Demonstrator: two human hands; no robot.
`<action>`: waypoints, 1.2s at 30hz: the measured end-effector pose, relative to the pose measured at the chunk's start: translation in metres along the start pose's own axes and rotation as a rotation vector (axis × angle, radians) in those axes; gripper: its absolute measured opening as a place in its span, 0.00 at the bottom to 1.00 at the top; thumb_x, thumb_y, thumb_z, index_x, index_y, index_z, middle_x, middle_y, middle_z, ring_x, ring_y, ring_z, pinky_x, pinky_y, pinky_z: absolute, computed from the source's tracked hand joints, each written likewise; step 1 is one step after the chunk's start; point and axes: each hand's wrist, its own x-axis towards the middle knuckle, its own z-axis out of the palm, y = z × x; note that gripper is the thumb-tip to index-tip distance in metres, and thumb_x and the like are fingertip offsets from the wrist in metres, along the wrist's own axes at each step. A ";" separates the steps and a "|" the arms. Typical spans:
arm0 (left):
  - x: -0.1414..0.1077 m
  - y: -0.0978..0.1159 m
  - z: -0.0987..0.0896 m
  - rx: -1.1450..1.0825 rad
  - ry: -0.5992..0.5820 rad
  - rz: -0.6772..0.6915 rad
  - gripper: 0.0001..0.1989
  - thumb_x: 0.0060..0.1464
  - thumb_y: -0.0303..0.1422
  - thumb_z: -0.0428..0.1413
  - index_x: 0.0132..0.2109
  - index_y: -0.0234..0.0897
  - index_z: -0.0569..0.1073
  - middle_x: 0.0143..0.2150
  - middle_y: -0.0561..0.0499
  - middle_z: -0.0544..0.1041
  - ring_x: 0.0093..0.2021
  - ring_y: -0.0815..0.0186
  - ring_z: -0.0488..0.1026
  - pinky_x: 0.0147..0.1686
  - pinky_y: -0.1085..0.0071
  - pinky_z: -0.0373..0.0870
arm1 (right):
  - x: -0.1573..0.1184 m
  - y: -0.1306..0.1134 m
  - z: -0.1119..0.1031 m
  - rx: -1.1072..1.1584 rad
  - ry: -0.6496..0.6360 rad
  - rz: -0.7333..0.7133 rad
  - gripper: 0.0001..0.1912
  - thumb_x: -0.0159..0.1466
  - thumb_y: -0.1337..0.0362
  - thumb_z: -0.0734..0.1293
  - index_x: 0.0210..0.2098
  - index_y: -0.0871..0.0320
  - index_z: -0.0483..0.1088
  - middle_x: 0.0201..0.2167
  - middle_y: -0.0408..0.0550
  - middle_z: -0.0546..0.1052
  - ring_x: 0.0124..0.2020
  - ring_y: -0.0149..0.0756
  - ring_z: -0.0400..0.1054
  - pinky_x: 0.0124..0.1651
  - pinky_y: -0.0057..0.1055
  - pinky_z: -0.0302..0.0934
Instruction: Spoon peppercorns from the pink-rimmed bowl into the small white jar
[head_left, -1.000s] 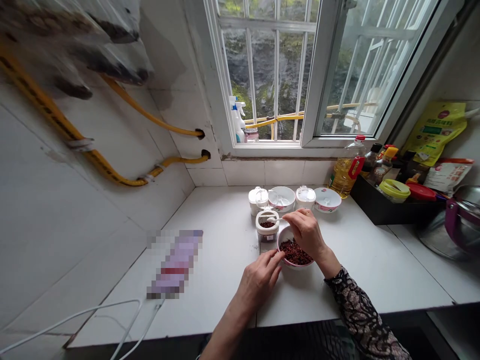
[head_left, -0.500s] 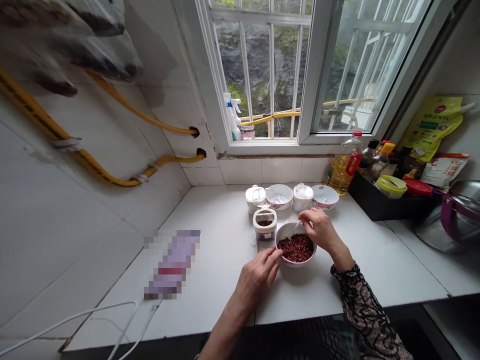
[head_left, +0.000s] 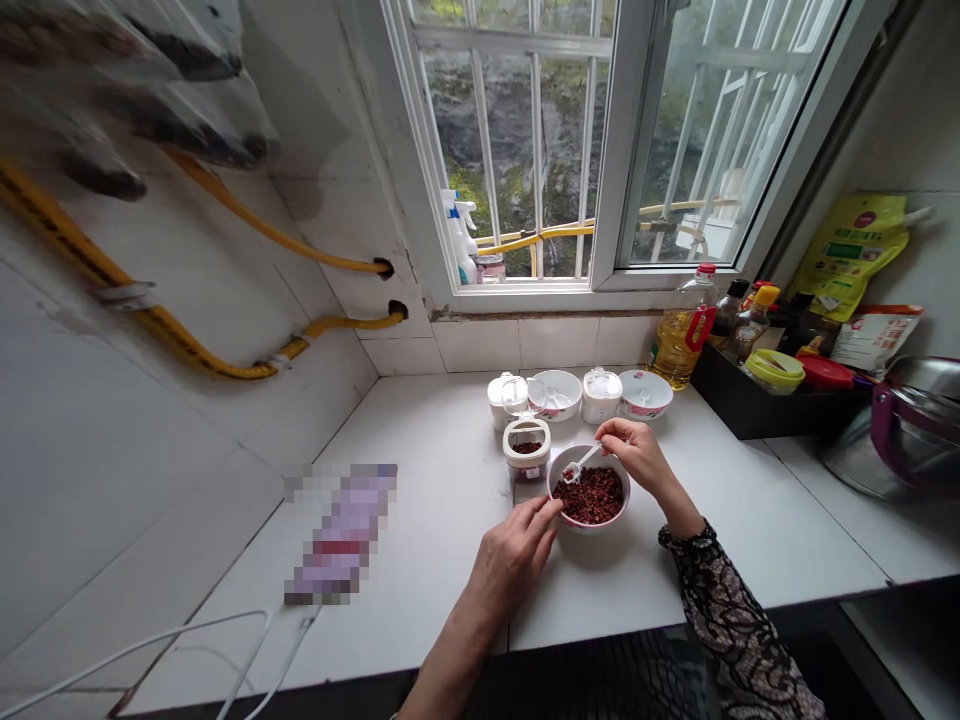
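Spoon (head_left: pixel 586 461) has risen, lower centre, right fingers (head_left: pixel 611 431) pinching it; left fingers (head_left: pixel 543 514) touch bowl (head_left: pixel 590 527), grip unclear to me; tilting could spill grains (head_left: pixel 598 496).

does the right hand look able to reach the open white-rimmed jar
Likely yes: the right hand, holding a white plastic spoon, is near the jar, with only the round white bowl between.

Kitchen, white tiled counter (head_left: pixel 420 540), bottle of cooking oil (head_left: pixel 673 345), sauce bottles (head_left: pixel 750 330), metal pot (head_left: pixel 924 448)
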 end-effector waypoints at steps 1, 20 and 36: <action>0.000 0.000 0.000 -0.001 -0.002 0.000 0.17 0.63 0.24 0.48 0.57 0.38 0.66 0.49 0.44 0.77 0.46 0.62 0.78 0.40 0.70 0.77 | 0.000 0.000 0.000 -0.011 0.011 0.001 0.07 0.53 0.63 0.61 0.26 0.57 0.71 0.19 0.42 0.73 0.24 0.35 0.68 0.32 0.30 0.61; 0.000 0.000 0.001 0.006 -0.003 -0.002 0.17 0.62 0.24 0.48 0.57 0.39 0.66 0.49 0.44 0.77 0.45 0.62 0.78 0.39 0.70 0.78 | 0.001 0.004 0.003 0.025 0.002 0.076 0.07 0.50 0.64 0.62 0.24 0.57 0.72 0.17 0.41 0.73 0.22 0.34 0.67 0.31 0.29 0.60; 0.000 -0.001 0.001 0.002 0.008 -0.004 0.17 0.63 0.24 0.47 0.57 0.39 0.66 0.48 0.45 0.77 0.46 0.63 0.78 0.41 0.70 0.78 | 0.012 -0.004 0.014 0.336 0.072 0.027 0.11 0.53 0.57 0.68 0.29 0.58 0.74 0.21 0.45 0.76 0.24 0.35 0.69 0.33 0.33 0.63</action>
